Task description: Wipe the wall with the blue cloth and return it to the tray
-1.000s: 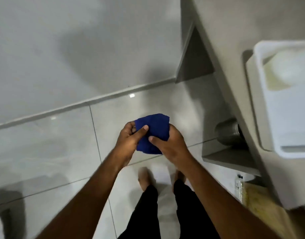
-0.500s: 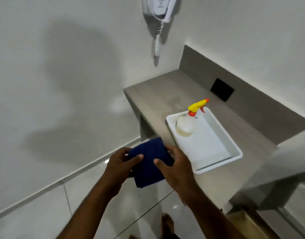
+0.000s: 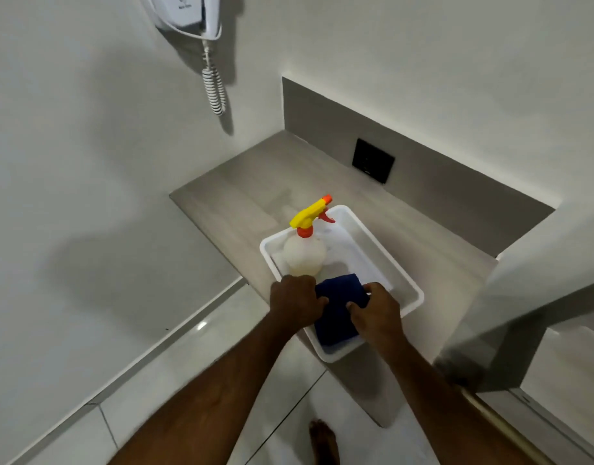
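Observation:
A folded dark blue cloth lies in the near end of the white tray, which stands on the grey countertop. My left hand grips the cloth's left edge and my right hand grips its right edge. Both hands reach over the tray's near rim. The wall rises to the left, pale and plain.
A spray bottle with a yellow and orange trigger stands at the tray's far end, just beyond my left hand. The grey countertop has a black socket plate on its back panel. A white wall phone hangs above. My bare foot stands on the tiled floor.
Both hands carried the blue cloth from in front of the countertop to the right and forward into the tray. The view rose from the floor to the counter.

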`<state>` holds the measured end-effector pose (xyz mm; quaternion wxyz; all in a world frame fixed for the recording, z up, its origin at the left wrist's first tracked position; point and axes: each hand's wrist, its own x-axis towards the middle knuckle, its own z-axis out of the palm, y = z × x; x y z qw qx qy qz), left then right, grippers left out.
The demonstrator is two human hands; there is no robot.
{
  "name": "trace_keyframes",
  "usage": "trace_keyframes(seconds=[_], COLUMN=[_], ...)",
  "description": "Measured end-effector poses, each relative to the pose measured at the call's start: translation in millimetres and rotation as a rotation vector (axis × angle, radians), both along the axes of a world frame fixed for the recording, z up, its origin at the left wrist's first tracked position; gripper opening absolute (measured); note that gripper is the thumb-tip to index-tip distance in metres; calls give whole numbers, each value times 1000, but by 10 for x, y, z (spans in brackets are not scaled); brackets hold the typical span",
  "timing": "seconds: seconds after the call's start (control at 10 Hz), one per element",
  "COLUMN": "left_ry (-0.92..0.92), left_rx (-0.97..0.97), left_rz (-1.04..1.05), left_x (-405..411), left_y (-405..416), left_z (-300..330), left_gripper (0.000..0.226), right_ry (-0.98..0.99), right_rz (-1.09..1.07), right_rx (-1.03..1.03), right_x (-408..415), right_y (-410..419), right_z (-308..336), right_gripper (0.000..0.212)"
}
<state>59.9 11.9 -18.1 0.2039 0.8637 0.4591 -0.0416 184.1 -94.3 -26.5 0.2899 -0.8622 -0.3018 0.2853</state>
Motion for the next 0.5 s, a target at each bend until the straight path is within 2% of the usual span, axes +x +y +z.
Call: trace_keyframes(seconds=[0.2, 0.3, 0.4, 0.5], left_ry=[366, 443, 395, 286], left_rx=[160, 288, 343, 416], left_rz=[-170, -287, -312, -200], left_x=[65, 82, 9, -196], left_y=[33, -65, -107, -34], left_z=[-94, -86, -22, 135], left_gripper=[37, 31, 30, 28], right_ry=[-42, -91, -214, -520], right_rz=[233, 313, 340, 373], right_rx=[-194, -256, -297, -159], right_x=[97, 96, 10, -112], right_y=[184, 181, 167, 209], right_z=[-158, -188, -121, 10], right_gripper=[45, 40, 39, 26])
